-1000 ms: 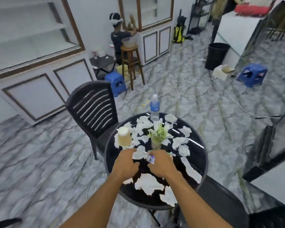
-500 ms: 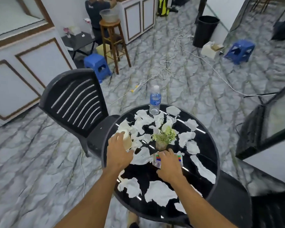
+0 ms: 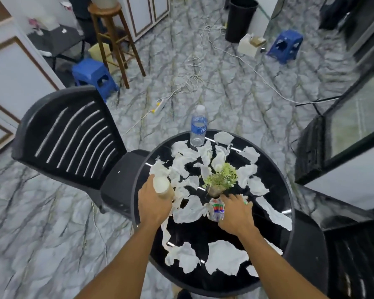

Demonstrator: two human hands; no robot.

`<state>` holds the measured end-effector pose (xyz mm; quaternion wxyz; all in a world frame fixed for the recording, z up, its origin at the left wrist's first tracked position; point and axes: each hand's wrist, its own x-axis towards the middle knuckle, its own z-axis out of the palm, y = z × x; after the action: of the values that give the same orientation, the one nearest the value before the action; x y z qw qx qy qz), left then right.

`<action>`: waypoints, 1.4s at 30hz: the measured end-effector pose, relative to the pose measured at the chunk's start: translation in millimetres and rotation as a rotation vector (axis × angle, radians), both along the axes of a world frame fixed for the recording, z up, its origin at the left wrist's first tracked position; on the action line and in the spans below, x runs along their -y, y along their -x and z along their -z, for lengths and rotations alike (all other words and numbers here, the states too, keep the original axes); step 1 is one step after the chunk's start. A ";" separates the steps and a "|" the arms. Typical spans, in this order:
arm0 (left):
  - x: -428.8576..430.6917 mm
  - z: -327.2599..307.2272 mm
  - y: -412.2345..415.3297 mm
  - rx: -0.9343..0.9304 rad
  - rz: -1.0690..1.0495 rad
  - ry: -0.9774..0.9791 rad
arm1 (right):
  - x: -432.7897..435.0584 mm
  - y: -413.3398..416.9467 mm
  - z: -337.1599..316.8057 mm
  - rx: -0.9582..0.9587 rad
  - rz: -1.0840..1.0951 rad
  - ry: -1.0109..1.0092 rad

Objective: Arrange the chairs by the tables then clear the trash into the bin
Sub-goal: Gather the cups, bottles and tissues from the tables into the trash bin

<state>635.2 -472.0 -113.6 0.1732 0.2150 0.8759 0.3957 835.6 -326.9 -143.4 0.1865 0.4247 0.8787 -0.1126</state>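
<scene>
the left hand (image 3: 154,201) grips a paper cup (image 3: 162,187) at the left edge of the round black counter (image 3: 276,175). the right hand (image 3: 235,214) curls around a crumpled colourful wrapper (image 3: 217,210), just near of the small plant (image 3: 221,180). torn paper scraps (image 3: 225,258) litter the counter, and a water bottle (image 3: 198,126) stands at its far edge. a black chair (image 3: 69,137) sits to the left, touching the counter. the black bin (image 3: 241,18) stands far off.

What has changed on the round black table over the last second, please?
The left hand moved leftward from beside the right hand to the tan paper cup and now grips it, tilted. The right hand kept hold of the crumpled colourful plastic wrapper. The clear water bottle, small potted plant and torn white tissues stayed put.
</scene>
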 end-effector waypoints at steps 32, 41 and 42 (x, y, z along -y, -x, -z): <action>-25.6 -89.7 -340.5 -0.166 0.881 -0.443 | 111.7 -359.9 -122.4 -0.702 0.962 -0.257; 18.8 -82.3 -564.6 -0.031 1.436 -0.325 | 252.3 -555.7 -132.5 -0.805 1.448 -0.331; 23.9 -79.8 -585.7 -0.021 1.489 -0.313 | 266.6 -570.5 -131.8 -0.809 1.499 -0.336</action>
<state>1220.9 -495.9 -33.8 0.3538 0.7750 0.4347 0.2919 1406.1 -593.5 -11.6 -0.3288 0.8410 0.3709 -0.2167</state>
